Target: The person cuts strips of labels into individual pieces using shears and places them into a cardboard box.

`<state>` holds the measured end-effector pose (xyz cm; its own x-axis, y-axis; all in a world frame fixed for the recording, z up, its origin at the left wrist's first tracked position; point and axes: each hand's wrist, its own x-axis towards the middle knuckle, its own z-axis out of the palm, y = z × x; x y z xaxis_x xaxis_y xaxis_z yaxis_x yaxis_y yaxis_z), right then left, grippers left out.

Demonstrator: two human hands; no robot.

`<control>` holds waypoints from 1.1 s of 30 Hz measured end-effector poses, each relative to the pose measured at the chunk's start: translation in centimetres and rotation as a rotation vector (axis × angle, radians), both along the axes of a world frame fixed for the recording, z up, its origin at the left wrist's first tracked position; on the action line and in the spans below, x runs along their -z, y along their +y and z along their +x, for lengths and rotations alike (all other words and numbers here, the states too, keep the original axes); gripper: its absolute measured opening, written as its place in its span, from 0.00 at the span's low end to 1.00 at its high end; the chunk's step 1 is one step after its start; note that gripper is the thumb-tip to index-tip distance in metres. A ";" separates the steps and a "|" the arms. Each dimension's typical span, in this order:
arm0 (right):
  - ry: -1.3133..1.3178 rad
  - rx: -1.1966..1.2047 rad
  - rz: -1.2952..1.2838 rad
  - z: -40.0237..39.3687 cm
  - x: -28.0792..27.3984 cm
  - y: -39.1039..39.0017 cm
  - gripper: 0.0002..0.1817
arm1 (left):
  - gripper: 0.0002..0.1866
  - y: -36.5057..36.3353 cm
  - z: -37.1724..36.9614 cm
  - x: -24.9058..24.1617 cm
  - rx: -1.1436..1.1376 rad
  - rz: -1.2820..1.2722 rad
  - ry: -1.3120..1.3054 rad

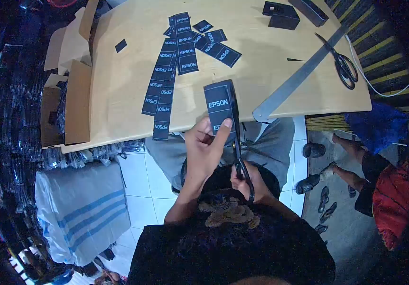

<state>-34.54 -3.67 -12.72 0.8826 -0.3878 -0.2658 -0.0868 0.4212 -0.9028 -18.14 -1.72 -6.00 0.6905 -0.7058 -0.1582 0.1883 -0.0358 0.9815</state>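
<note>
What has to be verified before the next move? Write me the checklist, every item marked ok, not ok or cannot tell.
1. Strip held: ok. The left hand pinches the EPSON label strip.
2. Cutting tool in hand: ok. The right hand grips the black scissors.
3. Left fingers well clear of the blades: not ok. The thumb lies close beside them.
4. Blades biting the strip: cannot tell. They run along its right edge, seen nearly edge-on.
5. Other label strips out of the way: ok. They lie apart, farther up the table.
6. Second scissors set down: ok. They lie on the table's right side.
</note>
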 end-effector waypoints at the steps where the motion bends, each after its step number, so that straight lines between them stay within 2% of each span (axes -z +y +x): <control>1: -0.001 -0.001 0.000 0.1 0.0 -0.1 0.10 | 0.05 0.1 -0.1 0.0 -0.001 0.000 -0.001; 7: -0.022 0.001 -0.070 0.4 -0.6 -0.3 0.10 | 0.06 0.1 -0.4 0.2 0.027 0.015 -0.017; 9: 0.049 0.031 -0.136 0.5 -0.8 -0.2 0.09 | 0.06 0.2 -0.2 0.4 0.044 0.029 -0.029; 12: 0.053 0.030 -0.054 0.3 -0.6 -0.2 0.09 | 0.06 0.3 -0.2 0.4 0.041 0.057 -0.012; 18: 0.140 0.045 -0.071 0.3 -0.3 0.2 0.12 | 0.05 0.3 -0.2 0.0 0.049 0.049 -0.021; 21: 0.033 0.046 -0.108 0.3 0.5 0.3 0.16 | 0.05 0.0 -0.5 -0.3 0.027 -0.013 -0.011; 27: -0.015 0.041 -0.087 0.5 0.2 -0.2 0.18 | 0.05 0.5 -0.9 0.4 0.073 -0.016 -0.015; 31: -0.032 0.066 -0.088 0.6 0.1 -0.1 0.18 | 0.05 0.5 -0.9 0.4 0.073 -0.032 0.007; 33: 0.044 0.046 -0.105 0.7 -0.2 -0.2 0.18 | 0.04 0.7 -0.7 0.5 0.079 0.030 -0.016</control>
